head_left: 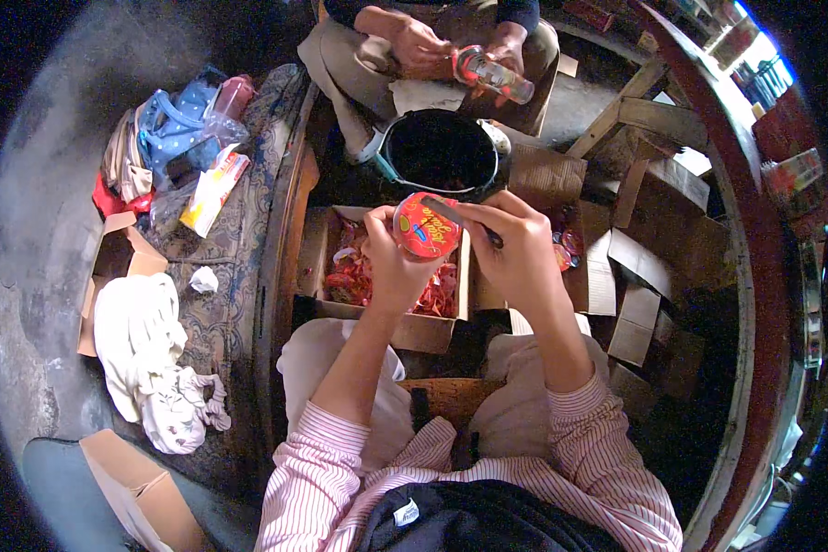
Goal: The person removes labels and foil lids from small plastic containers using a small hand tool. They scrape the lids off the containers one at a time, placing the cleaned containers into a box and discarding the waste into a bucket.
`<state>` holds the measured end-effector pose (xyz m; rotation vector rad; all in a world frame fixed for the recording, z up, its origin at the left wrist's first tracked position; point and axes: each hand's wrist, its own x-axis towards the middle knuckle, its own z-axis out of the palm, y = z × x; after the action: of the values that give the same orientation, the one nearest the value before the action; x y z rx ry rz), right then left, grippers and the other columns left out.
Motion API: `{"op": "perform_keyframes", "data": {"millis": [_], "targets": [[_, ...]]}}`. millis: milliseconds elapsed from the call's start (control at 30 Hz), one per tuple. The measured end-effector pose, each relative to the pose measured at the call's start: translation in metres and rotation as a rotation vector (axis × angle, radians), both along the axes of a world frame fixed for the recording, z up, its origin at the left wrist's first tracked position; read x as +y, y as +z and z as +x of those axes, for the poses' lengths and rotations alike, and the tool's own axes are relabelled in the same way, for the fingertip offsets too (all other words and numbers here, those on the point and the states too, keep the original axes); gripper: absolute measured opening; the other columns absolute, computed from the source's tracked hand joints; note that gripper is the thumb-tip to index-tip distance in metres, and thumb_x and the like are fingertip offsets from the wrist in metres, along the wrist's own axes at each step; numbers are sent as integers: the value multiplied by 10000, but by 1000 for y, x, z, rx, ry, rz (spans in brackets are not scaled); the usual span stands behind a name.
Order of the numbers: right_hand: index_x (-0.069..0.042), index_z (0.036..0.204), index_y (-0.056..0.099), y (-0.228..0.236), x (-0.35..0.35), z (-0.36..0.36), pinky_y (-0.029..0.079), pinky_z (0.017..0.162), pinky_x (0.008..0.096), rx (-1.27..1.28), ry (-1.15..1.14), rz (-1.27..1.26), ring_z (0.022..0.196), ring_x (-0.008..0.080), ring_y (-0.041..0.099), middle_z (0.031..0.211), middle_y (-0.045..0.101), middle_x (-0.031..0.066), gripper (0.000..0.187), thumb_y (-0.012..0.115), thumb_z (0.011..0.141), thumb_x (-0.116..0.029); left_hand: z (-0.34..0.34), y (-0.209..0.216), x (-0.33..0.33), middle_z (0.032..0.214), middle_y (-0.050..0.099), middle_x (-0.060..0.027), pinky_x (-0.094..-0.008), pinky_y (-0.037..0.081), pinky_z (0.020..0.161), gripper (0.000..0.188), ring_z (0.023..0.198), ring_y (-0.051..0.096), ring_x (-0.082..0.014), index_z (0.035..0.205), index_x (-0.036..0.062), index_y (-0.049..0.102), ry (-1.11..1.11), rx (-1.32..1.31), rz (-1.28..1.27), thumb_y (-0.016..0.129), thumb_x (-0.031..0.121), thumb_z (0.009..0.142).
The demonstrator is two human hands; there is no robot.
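In front of me my left hand (391, 267) is wrapped round a round container with a red printed top (427, 228), tilted up toward me. The container's sides are mostly hidden by my fingers. My right hand (513, 241) grips a small knife (443, 210), its blade lying across the upper right edge of the red top. Beneath both hands stands a cardboard box (315, 262) with red plastic scraps (435, 293) inside.
Across from me a seated person's hands (419, 44) hold a clear jar (497, 75) with red on it. Between us is a black bucket (388, 166). Cardboard boxes (637, 304) stand at right. A patterned couch (221, 285) with bags (179, 129) and white cloth (138, 317) is left.
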<state>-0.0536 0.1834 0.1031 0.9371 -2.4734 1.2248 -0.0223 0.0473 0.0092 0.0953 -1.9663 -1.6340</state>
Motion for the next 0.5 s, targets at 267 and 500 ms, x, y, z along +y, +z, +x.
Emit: {"op": "perform_keyframes", "data": {"millis": [267,500], "targets": [[-90,909,670,-12,-4,1,492,616,365,3,14,49,645,289,579,770,549,121,253,565,697,0,1,8,1,981,516,-123,-294,471,751,695,874,561,-173,1028,31,311,49,-2,-81,824,119,567],[-34,874,671,-14,-5,2,476,579,308,65,-11,60,623,244,576,724,564,126,194,588,709,26,2,4,4,989,532,-125,-335,447,787,693,916,552,-203,1029,38,329,90,-51,-156,827,126,556]]}}
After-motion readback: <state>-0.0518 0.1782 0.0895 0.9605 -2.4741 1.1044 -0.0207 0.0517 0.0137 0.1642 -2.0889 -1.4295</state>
